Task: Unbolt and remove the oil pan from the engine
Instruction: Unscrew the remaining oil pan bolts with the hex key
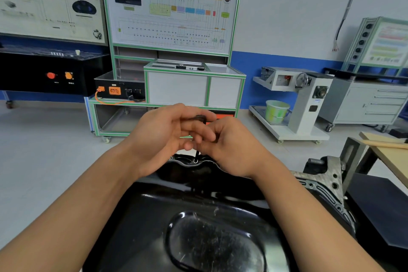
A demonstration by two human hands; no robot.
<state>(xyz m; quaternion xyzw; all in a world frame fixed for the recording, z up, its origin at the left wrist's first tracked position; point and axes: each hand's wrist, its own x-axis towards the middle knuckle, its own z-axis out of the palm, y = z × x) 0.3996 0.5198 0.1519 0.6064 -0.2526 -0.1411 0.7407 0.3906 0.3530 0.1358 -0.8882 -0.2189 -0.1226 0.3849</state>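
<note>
- The pan (198, 201) fills the near ground at 6 o'clock: glossy black, bottom up, with a scratched oval dent in its crown. It sits on the engine (326, 185), whose grey flange shows at 3 o'clock.
- My guess is pressed steel: stiff, fairly heavy, and slick on that shiny dome. The rim on both sides looks the safest place to hold it, lifting level once every bolt is out.
- At 12 o'clock, over the pan's far rim, the left hand (163, 137) and right hand (231, 148) meet. The fingers of both are curled round a dark wrench (199, 118).
- Its shaft drops to a bolt (195, 160) in that rim, so unbolting looks under way.
- A wooden desk (390, 157) edges in at 3 o'clock.
- Farther off at 1 o'clock, a green bucket (277, 111) stands on the low shelf of a grey cart (298, 134). I cannot tell what it holds.
</note>
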